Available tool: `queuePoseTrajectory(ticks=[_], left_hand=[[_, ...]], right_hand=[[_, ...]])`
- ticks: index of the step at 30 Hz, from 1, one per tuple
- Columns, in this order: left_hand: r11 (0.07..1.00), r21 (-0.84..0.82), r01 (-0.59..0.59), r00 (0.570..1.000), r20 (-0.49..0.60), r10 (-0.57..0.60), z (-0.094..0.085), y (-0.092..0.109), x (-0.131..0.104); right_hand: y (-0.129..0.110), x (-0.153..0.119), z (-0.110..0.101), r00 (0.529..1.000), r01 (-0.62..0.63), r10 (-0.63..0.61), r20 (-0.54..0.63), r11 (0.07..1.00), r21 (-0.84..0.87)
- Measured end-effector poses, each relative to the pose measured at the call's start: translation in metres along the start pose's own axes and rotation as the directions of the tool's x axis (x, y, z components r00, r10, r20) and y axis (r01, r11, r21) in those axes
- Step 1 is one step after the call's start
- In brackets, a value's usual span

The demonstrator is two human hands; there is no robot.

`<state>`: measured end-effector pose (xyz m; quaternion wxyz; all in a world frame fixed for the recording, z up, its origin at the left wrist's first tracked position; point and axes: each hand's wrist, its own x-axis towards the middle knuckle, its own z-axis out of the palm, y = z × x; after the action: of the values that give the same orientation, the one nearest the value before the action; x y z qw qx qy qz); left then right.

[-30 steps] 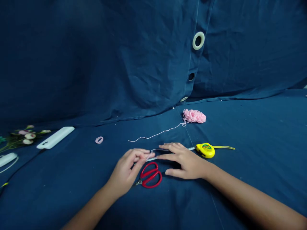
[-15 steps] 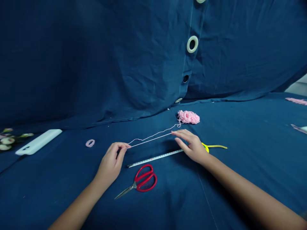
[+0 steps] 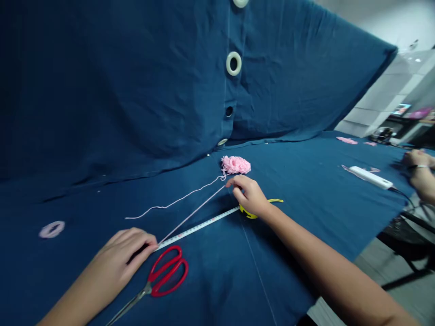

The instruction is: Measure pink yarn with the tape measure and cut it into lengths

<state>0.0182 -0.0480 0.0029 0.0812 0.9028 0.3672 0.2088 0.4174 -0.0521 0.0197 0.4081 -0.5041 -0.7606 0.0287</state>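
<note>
My left hand (image 3: 122,253) pinches one end of a pale pink yarn strand (image 3: 192,215), right at the tip of the extended tape measure blade (image 3: 204,225). The strand runs straight up to my right hand (image 3: 249,194), whose closed fingers grip it. Below that hand sits the yellow tape measure case (image 3: 250,215), partly covered by the wrist. A bundle of pink yarn (image 3: 236,165) lies just beyond my right fingers, with a loose tail (image 3: 170,206) trailing left. Red-handled scissors (image 3: 168,271) rest beside my left hand, blades pointing toward me.
A small coil of pale yarn (image 3: 51,229) lies at left. On the right are a white corded device (image 3: 372,178), pink yarn (image 3: 346,140) and another person's hand (image 3: 419,158). Blue cloth with eyelets (image 3: 234,63) rises behind.
My left hand has come down and nearer, bringing its yarn end to the tape's tip. The loose tail now lies apart from that hand. The view has turned right.
</note>
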Motion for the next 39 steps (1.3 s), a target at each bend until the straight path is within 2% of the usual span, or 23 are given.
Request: queuePoseTrajectory(ticks=[4, 6, 9, 13, 19, 24, 28, 35, 37, 39], left_hand=[[0.997, 0.071, 0.010, 1.000, -0.006, -0.009, 0.007, -0.021, 0.000], [0.994, 0.101, 0.030, 1.000, 0.007, -0.030, 0.008, -0.028, -0.001], [0.985, 0.146, 0.095, 0.995, -0.032, -0.091, 0.005, -0.030, -0.002], [0.976, 0.157, 0.151, 0.988, -0.039, -0.147, 0.001, -0.027, 0.000], [0.982, 0.127, 0.141, 0.990, -0.021, -0.140, -0.003, -0.022, 0.000], [0.975, 0.162, 0.150, 0.988, -0.064, -0.141, -0.007, -0.027, -0.002], [0.973, 0.165, 0.159, 0.985, -0.090, -0.145, -0.010, -0.032, -0.004], [0.981, 0.084, 0.175, 0.977, -0.137, -0.163, -0.008, -0.024, -0.006], [0.979, 0.074, 0.189, 0.975, -0.132, -0.178, -0.008, -0.022, -0.006], [0.978, 0.063, 0.197, 0.975, -0.113, -0.189, -0.008, -0.021, -0.006]], right_hand=[[0.001, 0.000, 0.001, 0.992, -0.068, 0.079, 0.098, 0.992, -0.108], [0.003, 0.000, 0.002, 0.983, -0.062, 0.091, 0.160, 0.982, -0.178], [0.007, -0.001, 0.004, 0.975, -0.029, 0.086, 0.206, 0.963, -0.266], [0.009, -0.002, 0.008, 0.972, -0.107, 0.168, 0.163, 0.938, -0.330], [-0.003, -0.003, 0.007, 0.971, -0.200, 0.231, 0.060, 0.925, -0.324], [-0.015, -0.007, 0.011, 0.959, -0.243, 0.279, 0.048, 0.900, -0.363], [-0.018, -0.011, 0.020, 0.968, -0.208, 0.241, 0.067, 0.925, -0.317], [-0.005, -0.007, 0.023, 0.984, -0.164, 0.150, -0.097, 0.974, -0.157], [0.000, -0.006, 0.020, 0.986, -0.147, 0.135, -0.093, 0.980, -0.132], [0.004, -0.005, 0.017, 0.994, -0.111, 0.107, -0.036, 0.987, -0.118]])
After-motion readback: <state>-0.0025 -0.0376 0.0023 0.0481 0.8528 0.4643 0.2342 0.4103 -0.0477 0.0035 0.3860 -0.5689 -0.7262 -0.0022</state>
